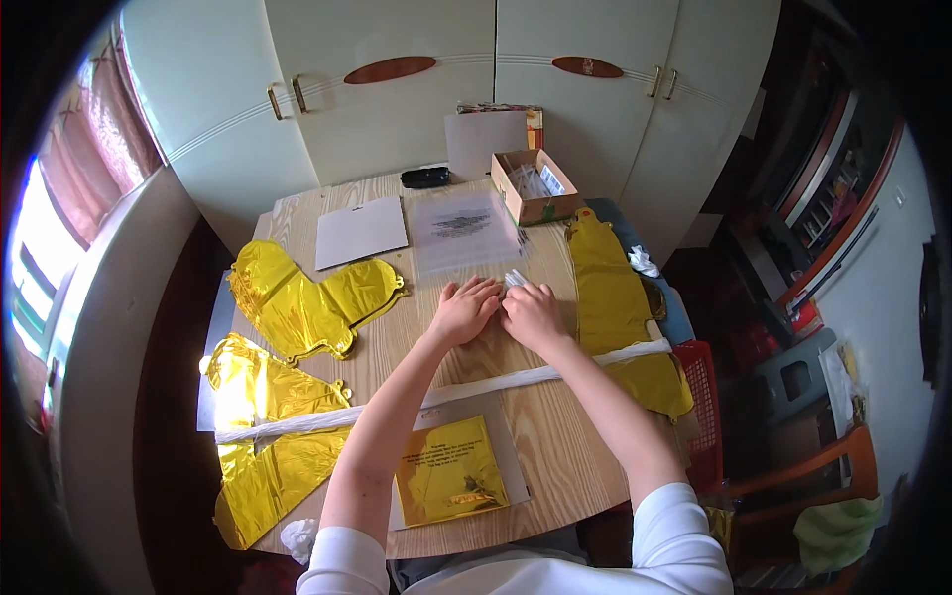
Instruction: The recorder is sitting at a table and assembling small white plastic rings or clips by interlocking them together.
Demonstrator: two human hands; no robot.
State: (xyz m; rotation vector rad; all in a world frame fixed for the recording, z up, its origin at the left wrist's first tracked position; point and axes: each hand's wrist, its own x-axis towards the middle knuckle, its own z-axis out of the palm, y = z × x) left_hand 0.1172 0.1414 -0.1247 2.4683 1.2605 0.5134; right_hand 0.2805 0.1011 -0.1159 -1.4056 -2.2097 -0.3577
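Note:
My right hand is closed round a small bundle of clear plastic strips, whose ends stick out past the fingers. Beside it, nearly touching, my left hand lies palm down on the wooden table with its fingers stretched toward the right one. Beyond both hands rests a clear plastic bag with dark print. A flat gold foil pack lies between my forearms, on a pale card. What the palms cover is hidden.
Gold foil balloons lie deflated at left, with another foil balloon at right. A long white strip crosses the table under my forearms. Farther back are a grey card, a black tray and a cardboard box holding clear plastic pieces.

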